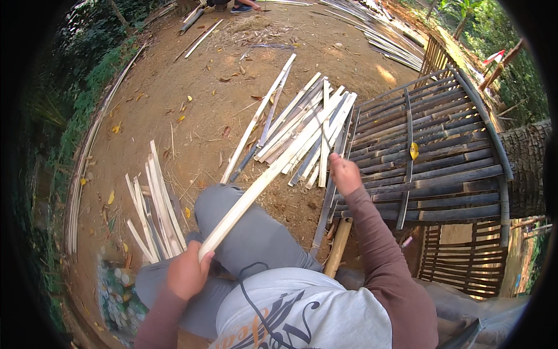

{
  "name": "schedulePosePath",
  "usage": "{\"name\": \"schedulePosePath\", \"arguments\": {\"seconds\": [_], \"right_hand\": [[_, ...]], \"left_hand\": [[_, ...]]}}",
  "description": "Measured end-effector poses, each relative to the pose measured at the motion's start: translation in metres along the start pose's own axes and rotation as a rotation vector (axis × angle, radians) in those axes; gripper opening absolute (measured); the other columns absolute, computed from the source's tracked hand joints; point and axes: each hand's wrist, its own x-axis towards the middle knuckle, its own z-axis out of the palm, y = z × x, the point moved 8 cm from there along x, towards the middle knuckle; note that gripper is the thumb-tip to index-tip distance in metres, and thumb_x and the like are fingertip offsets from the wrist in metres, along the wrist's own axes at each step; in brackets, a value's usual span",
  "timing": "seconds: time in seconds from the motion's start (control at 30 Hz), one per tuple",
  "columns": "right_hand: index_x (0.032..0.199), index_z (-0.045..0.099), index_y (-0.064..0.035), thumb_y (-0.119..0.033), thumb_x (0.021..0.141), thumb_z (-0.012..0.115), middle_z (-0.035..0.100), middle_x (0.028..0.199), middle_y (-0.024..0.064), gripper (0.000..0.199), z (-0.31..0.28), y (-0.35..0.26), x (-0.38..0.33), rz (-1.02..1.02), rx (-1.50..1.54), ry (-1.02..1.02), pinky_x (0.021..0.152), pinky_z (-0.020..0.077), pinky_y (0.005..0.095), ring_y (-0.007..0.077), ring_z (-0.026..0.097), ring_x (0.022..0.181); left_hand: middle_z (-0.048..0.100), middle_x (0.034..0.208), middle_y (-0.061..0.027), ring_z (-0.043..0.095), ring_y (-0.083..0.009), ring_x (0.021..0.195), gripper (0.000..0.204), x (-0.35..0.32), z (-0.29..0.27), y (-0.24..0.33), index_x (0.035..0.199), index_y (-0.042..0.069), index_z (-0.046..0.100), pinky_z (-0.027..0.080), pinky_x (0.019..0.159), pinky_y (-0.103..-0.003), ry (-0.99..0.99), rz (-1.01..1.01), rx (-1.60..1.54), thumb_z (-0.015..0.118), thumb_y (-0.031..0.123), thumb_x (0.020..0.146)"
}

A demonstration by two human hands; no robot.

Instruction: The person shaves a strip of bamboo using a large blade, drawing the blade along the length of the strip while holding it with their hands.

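My left hand (187, 272) is closed around the near end of a long pale bamboo strip (247, 198). The strip slants up and away across my grey-clad knee toward the right. Near its far part, my right hand (346, 174) is closed on the handle of a knife, most of the handle hidden by my fingers. The thin dark blade (326, 136) points away from me, beside or against the strip; I cannot tell whether it touches. Beneath the strip's far end lies a pile of split bamboo strips (285, 131) on the ground.
More bamboo strips (160, 203) lean by my left knee. A bamboo-slat bench (430, 168) stands at the right, a yellow leaf on it. Plastic bottles (119, 296) lie at the lower left. Far off, another person's hand (250, 4) shows near further bamboo strips (395, 49).
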Motion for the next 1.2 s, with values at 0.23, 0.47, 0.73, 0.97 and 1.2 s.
{"name": "schedulePosePath", "arguments": {"seconds": [0.23, 0.47, 0.73, 0.97, 1.2], "right_hand": [[0.088, 0.071, -0.0062, -0.07, 0.098, 0.058, 0.069, 0.078, 0.017, 0.066, 0.086, -0.029, -0.078, -0.326, -0.493, -0.143, 0.073, 0.0549, 0.052, 0.0425, 0.07, 0.077], [0.086, 0.068, -0.0077, -0.071, 0.099, 0.056, 0.066, 0.074, 0.0154, 0.066, 0.093, -0.021, -0.018, -0.615, -0.533, -0.069, 0.068, 0.0543, 0.0499, 0.0399, 0.068, 0.072], [0.095, 0.078, 0.0019, -0.077, 0.105, 0.032, 0.076, 0.1, 0.0271, 0.092, -0.077, 0.151, 0.125, 0.278, -0.373, 0.402, 0.087, 0.0522, 0.0525, 0.0429, 0.072, 0.095], [0.085, 0.068, -0.0006, -0.064, 0.106, 0.052, 0.065, 0.071, 0.0205, 0.069, 0.034, -0.015, -0.02, -0.137, -0.244, 0.004, 0.067, 0.0488, 0.0488, 0.0389, 0.065, 0.069], [0.1, 0.076, 0.0004, -0.068, 0.105, 0.049, 0.072, 0.092, 0.0286, 0.073, 0.062, 0.005, -0.019, 0.002, -0.444, -0.17, 0.085, 0.0549, 0.0533, 0.0453, 0.071, 0.093]], "left_hand": [[0.071, 0.082, -0.0247, 0.07, -0.0476, 0.078, 0.034, 0.0, 0.012, -0.001, 0.11, 0.005, 0.058, 0.053, 0.067, -0.056, 0.056, 0.061, 0.093, 0.065, 0.038, 0.105], [0.071, 0.08, -0.0226, 0.07, -0.0454, 0.075, 0.034, 0.001, 0.014, -0.001, 0.107, 0.005, 0.058, 0.054, 0.065, -0.055, 0.141, 0.079, 0.081, 0.066, 0.038, 0.105], [0.07, 0.076, -0.0187, 0.069, -0.0435, 0.072, 0.034, -0.002, 0.008, 0.005, 0.107, 0.006, 0.06, 0.053, 0.064, -0.054, 0.185, 0.103, 0.097, 0.068, 0.038, 0.102], [0.069, 0.076, -0.0222, 0.068, -0.0456, 0.071, 0.036, -0.006, 0.005, -0.01, 0.101, 0.004, 0.065, 0.052, 0.063, -0.052, 0.217, 0.045, -0.023, 0.073, 0.039, 0.099], [0.066, 0.073, -0.0253, 0.066, -0.0476, 0.072, 0.046, -0.001, 0.007, -0.012, 0.084, 0.0, 0.07, 0.051, 0.064, -0.053, 0.148, -0.03, -0.049, 0.073, 0.044, 0.098]]}}
